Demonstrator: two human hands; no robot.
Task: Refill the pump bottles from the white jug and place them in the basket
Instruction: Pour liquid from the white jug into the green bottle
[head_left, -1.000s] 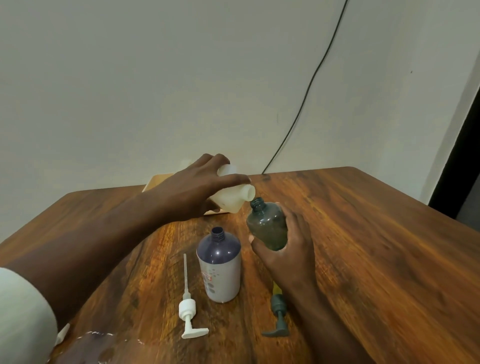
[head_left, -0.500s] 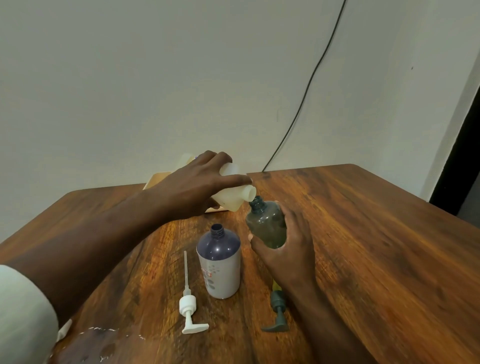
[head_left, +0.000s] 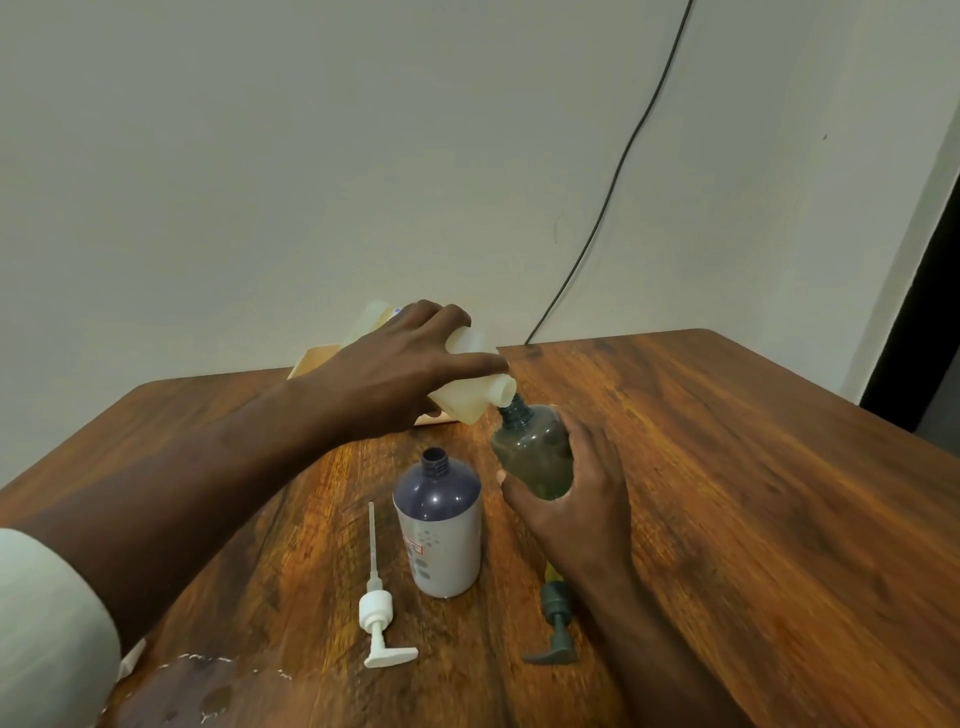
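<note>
My left hand (head_left: 400, 369) grips the white jug (head_left: 470, 397), tipped so its spout meets the open neck of the dark green bottle (head_left: 532, 452). My right hand (head_left: 576, 499) holds that green bottle tilted, just above the table. A purple-and-white bottle (head_left: 439, 525) stands uncapped in front, untouched. Its white pump (head_left: 376, 608) lies flat to its left. The green pump (head_left: 556, 623) lies by my right wrist, partly hidden. A pale basket (head_left: 311, 361) shows behind my left hand, mostly covered.
The wooden table (head_left: 727, 493) reaches to a white wall. A black cable (head_left: 613, 182) runs down the wall to the table's far edge. A wet patch (head_left: 208, 691) spreads on the near left corner.
The jug's rear has lifted a little higher, steepening its tilt, and its spout has closed onto the green bottle's neck. Both hands keep their grips.
</note>
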